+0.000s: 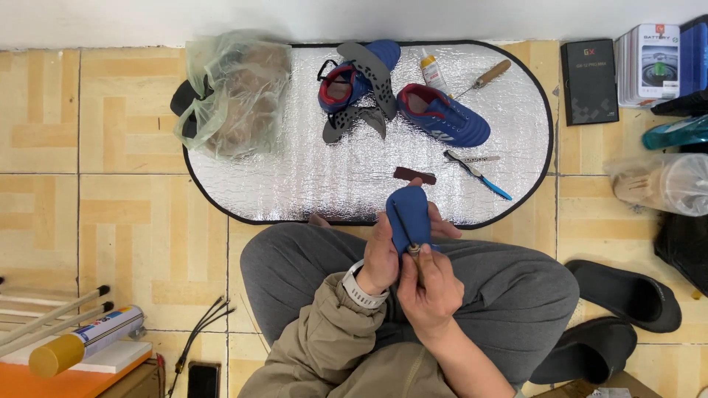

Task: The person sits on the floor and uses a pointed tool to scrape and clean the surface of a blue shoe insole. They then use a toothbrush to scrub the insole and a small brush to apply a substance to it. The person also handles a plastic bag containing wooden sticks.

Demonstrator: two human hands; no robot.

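Blue insole (408, 210): soft, flat, rounded at the far end, held upright over the seated person's grey-trousered lap, at the near edge of the mat. Left hand (380, 258), a white watch on its wrist, clamped around the insole's left edge; fingers of it show past the right edge. Right hand (430, 289) closed on a thin tool (414, 249) with a metal collar, its dark tip lying against the insole's face; the handle is hidden in the fist. Mat (310, 184): oval, quilted silver foil, black-bound edge, on the tiled floor. On it: two blue shoes (442, 118) with red linings, grey perforated insoles (369, 74), a glue bottle (432, 71), a wooden-handled awl (483, 78), a blue-handled knife (476, 169), a small dark-red strip (414, 175), a crumpled clear bag (232, 92), its contents unclear. Black slippers (627, 295) near right.
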